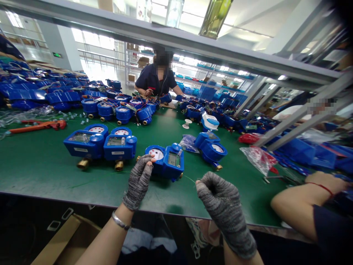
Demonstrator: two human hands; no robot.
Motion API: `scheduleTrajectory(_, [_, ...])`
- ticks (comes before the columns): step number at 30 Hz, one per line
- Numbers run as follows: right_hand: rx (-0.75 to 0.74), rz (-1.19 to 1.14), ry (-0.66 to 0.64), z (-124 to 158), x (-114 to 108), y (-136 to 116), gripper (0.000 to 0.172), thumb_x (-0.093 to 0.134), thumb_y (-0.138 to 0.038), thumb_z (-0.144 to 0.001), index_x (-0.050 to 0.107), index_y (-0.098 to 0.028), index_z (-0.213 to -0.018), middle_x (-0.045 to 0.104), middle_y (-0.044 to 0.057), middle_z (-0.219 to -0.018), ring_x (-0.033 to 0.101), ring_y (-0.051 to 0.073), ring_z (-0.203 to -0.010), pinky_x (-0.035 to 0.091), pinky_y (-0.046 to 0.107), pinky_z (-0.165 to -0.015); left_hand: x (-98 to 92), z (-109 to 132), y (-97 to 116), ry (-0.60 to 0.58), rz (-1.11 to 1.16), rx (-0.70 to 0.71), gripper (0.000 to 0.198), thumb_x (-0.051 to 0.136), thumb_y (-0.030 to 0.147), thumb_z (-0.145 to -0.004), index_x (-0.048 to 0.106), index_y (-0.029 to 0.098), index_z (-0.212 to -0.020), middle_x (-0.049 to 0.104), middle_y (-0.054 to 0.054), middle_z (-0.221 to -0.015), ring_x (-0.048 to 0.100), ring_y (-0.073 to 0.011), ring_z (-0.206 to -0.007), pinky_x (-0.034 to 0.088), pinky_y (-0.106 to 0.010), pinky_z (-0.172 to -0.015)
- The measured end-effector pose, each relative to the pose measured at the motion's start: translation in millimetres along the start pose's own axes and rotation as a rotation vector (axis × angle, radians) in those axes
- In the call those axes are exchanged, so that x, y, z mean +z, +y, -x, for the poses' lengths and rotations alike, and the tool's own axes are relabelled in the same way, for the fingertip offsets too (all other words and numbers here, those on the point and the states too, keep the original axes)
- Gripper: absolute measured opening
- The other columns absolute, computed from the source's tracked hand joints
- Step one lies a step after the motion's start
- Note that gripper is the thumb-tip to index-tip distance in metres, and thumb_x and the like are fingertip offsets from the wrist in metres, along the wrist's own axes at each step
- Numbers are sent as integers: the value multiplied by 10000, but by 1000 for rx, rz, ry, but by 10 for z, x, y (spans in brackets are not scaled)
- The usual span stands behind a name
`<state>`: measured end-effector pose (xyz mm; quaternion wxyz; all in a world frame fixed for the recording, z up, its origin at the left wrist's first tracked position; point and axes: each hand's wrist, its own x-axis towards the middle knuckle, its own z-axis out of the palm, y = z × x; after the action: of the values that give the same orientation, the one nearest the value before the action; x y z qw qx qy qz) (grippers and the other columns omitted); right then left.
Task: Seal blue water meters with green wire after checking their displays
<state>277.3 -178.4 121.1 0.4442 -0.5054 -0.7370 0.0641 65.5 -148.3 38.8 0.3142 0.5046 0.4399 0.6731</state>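
Observation:
A blue meter [172, 163] with a round white dial and a small display lies on the green table in front of me. My left hand [139, 180], in a grey knitted glove with bare fingertips, is closed at the meter's left side by the dial. To the right of the meter, my right hand [217, 195], gloved the same way, pinches the end of a thin pale line [189, 179] that runs toward the meter's right end. Two similar meters [84, 142] [120, 144] stand side by side to the left. Another blue meter [212, 149] lies behind to the right.
Orange-handled pliers [38, 126] lie at the left. A white spool [187, 123] and plastic bags [259, 159] are on the table [91, 180]. Many blue meters fill the back. A person [158, 79] sits opposite; another person's arm [298, 206] rests at right. A metal frame crosses overhead.

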Motion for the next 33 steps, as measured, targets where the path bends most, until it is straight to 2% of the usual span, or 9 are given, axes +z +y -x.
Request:
scheduleTrajectory(12, [-14,30,18,-5,-25,-17,292,568,-244,-835,447,-223,-571,489,-40,-506,464,104,-446,381,219,-452,-5,9,-23,-6,9,10,211,544,331,-943,689,204,-1030,652,-61,-1130,489,-96,-599,442,-271,-611])
scheduleTrajectory(21, [-26,27,-26,18,-59,-7,283,562,-269,-830,461,-223,-570,500,-27,-504,472,117,-438,382,239,-449,4,2,-27,-4,4,18,210,539,326,-946,686,201,-1027,650,-61,-1132,484,-97,-600,428,-263,-592])
scheduleTrajectory(33, [-60,-37,28,33,-68,-61,247,595,-238,-818,495,-216,-594,540,-29,-530,495,107,-448,402,220,-451,7,10,-13,-4,1,23,222,530,325,-948,691,193,-1026,651,-71,-1143,504,-106,-617,436,-263,-594])
